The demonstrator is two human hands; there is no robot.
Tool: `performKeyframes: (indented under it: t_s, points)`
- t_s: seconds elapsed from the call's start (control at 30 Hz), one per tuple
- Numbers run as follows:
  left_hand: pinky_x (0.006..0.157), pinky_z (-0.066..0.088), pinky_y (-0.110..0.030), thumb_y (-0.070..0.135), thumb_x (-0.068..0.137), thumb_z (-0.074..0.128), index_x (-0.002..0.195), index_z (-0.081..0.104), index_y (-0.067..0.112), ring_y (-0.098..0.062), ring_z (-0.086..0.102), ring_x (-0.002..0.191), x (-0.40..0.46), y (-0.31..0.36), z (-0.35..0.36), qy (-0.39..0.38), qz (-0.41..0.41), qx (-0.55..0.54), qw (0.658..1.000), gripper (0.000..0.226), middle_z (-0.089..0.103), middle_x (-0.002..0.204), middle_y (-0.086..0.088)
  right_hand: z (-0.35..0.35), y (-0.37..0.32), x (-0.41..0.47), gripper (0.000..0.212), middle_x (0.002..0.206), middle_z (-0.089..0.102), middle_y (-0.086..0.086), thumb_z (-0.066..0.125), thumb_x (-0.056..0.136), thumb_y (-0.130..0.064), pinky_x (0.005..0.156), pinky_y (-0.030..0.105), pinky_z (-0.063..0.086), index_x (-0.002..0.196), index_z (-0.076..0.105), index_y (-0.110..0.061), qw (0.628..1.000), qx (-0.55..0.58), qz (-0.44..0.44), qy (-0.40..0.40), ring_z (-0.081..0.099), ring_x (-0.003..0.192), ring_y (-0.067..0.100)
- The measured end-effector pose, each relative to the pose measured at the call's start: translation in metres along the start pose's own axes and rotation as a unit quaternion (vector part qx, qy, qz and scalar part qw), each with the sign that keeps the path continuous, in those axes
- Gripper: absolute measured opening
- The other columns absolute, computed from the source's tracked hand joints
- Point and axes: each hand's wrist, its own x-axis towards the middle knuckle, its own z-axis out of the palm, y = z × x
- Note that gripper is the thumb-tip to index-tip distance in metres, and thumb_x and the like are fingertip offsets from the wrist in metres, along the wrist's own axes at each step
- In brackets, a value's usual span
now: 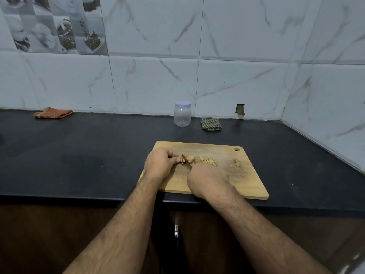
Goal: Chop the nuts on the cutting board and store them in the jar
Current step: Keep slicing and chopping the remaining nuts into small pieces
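Wooden cutting board (245,178) (rectangular): left hand (158,165) pinches nuts (189,159), right hand (207,180) grips knife (186,160).

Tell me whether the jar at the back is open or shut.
Shut. The clear plastic jar stands upright on the black counter with its white lid on; it looks empty.

L hand (159,165) pins nuts (187,159) on board (227,186); R hand (207,180) grips knife (186,160).

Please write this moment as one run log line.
step: chopping | left hand: holds nuts | right hand: grips knife | jar: closed, empty
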Motion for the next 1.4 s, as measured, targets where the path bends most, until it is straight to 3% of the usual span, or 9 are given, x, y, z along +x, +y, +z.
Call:
performKeyframes:
  t_s: [0.57, 1.03, 1.27, 1.4]
  points:
    - [0.074, 0.048, -0.028, 0.036, 0.09, 0.068, 0.095, 0.078, 0.032, -0.011, 0.062, 0.093, -0.001, 0.0, -0.001, -0.012, 0.0, 0.001, 1.0, 0.012, 0.073, 0.095, 0.011, 0.006, -0.01, 0.012, 0.03, 0.128, 0.062, 0.006, 0.046, 0.1, -0.017, 0.085, 0.037, 0.046, 0.125, 0.061, -0.014, 1.0, 0.004, 0.007, 0.02, 0.059, 0.115, 0.024]
    - [0.071, 0.045, -0.028, 0.036, 0.089, 0.07, 0.086, 0.076, 0.032, -0.009, 0.061, 0.088, -0.002, 0.004, 0.0, -0.002, -0.008, -0.003, 1.0, 0.008, 0.072, 0.09, 0.013, 0.006, -0.011, 0.013, 0.03, 0.129, 0.062, 0.006, 0.045, 0.1, -0.016, 0.083, 0.035, 0.042, 0.126, 0.061, -0.014, 1.0, -0.008, 0.005, 0.024, 0.058, 0.116, 0.024]
    - [0.073, 0.049, -0.03, 0.036, 0.089, 0.07, 0.09, 0.077, 0.029, -0.011, 0.062, 0.088, -0.003, 0.005, 0.0, 0.003, -0.004, 0.003, 1.0, 0.01, 0.073, 0.092, 0.01, 0.005, -0.01, 0.02, 0.031, 0.127, 0.062, 0.004, 0.042, 0.102, -0.018, 0.077, 0.033, 0.04, 0.127, 0.06, -0.016, 1.0, -0.012, 0.01, 0.018, 0.059, 0.115, 0.023]
    - [0.068, 0.044, -0.027, 0.034, 0.089, 0.069, 0.089, 0.078, 0.029, -0.009, 0.059, 0.083, -0.003, 0.005, 0.0, 0.0, -0.004, 0.01, 1.0, 0.01, 0.073, 0.088, 0.01, 0.007, -0.011, 0.026, 0.029, 0.126, 0.062, 0.004, 0.045, 0.101, -0.018, 0.074, 0.034, 0.042, 0.125, 0.06, -0.015, 1.0, -0.018, 0.005, 0.021, 0.06, 0.111, 0.023]
